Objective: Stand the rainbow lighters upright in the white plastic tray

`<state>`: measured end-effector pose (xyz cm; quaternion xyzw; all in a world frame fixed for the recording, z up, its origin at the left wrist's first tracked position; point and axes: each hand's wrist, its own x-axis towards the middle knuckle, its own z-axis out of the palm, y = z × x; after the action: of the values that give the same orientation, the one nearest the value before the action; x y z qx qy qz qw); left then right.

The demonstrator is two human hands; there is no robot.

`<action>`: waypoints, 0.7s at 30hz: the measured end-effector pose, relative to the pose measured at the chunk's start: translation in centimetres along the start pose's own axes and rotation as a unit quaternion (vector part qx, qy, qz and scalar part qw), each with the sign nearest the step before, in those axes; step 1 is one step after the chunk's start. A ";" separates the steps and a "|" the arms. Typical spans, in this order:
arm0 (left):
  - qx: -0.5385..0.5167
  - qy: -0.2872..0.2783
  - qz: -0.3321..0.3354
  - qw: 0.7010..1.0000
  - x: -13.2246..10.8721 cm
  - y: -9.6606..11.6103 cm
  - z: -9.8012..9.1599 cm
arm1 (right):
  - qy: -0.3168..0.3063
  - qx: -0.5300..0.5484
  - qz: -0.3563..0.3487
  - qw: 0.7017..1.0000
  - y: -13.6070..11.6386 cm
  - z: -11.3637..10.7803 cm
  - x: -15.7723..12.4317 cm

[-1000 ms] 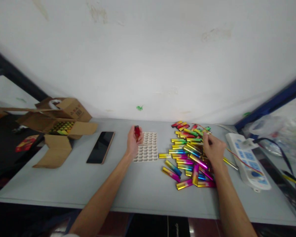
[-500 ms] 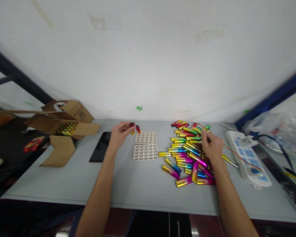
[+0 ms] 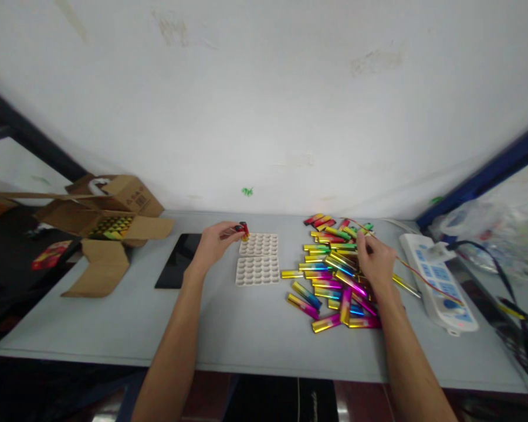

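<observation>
My left hand (image 3: 215, 245) pinches a small red lighter (image 3: 243, 230) at the far left corner of a white tray of oval pockets (image 3: 259, 244). A second tray of the same kind (image 3: 257, 271) lies just in front of it. To the right is a heap of shiny yellow, pink and blue lighters (image 3: 334, 275). My right hand (image 3: 375, 264) rests on the right side of that heap, fingers curled and pinched among the lighters; I cannot make out which one it grips.
A dark phone (image 3: 179, 260) lies left of the trays. An open cardboard box (image 3: 108, 225) with coloured lighters inside stands at the far left. A white power strip (image 3: 435, 278) with cables lies at the right. The grey table (image 3: 246, 328) meets a white wall behind.
My left hand swung from over the trays to their left side and brought the red lighter down to the far tray's corner. My right hand stayed on the heap.
</observation>
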<state>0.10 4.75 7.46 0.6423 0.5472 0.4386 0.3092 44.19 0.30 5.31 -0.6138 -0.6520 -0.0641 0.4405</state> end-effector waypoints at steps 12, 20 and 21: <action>-0.002 0.009 0.008 1.000 0.2 0.5 0.0 | -0.003 0.010 0.006 1.000 0.0 0.0 0.0; -0.003 0.010 0.007 1.000 0.4 0.0 0.2 | 0.002 0.005 0.014 1.000 -0.1 0.1 0.1; -0.005 0.010 0.006 1.000 0.4 0.0 0.2 | 0.001 0.005 0.014 1.000 -0.1 0.1 0.2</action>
<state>0.28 5.14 7.48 0.6394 0.5445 0.4495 0.3042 44.08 0.46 5.39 -0.6206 -0.6430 -0.0553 0.4455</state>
